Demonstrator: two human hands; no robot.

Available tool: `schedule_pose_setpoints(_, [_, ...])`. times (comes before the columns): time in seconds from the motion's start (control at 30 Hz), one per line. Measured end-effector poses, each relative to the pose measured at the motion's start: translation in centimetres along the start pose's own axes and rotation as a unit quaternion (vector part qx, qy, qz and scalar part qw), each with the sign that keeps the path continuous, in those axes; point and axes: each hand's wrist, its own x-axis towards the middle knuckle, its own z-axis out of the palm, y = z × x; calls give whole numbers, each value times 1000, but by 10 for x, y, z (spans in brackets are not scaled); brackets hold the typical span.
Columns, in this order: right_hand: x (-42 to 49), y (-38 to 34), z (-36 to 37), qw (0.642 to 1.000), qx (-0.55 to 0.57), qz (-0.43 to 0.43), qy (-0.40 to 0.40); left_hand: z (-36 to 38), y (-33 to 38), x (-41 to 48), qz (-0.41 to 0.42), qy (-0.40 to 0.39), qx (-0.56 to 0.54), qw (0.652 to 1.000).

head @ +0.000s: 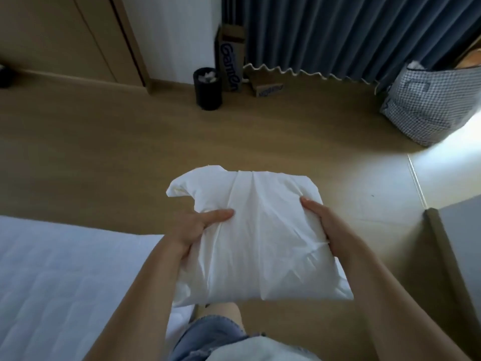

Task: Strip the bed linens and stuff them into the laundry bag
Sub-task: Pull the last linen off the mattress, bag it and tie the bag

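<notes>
Head view: a white linen bundle is held over open floor, off the mattress's far edge.
The bundle is gripped at its sides by the left hand and right hand; fingers underneath are hidden. It is roughly square, with one loose corner pointed far-left. The checked laundry bag is seen well apart and cut off at the right.
</notes>
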Motion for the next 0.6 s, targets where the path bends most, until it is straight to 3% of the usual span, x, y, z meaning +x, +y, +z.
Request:
schedule_pose_setpoints(0.33, [67, -65, -52, 983, 149, -3, 106, 68, 130, 127, -17, -127, 84, 988])
schedule_pose_setpoints(0.6, [126, -107, -161, 957, 239, -13, 165, 205, 199, 212, -39, -189, 138, 971])
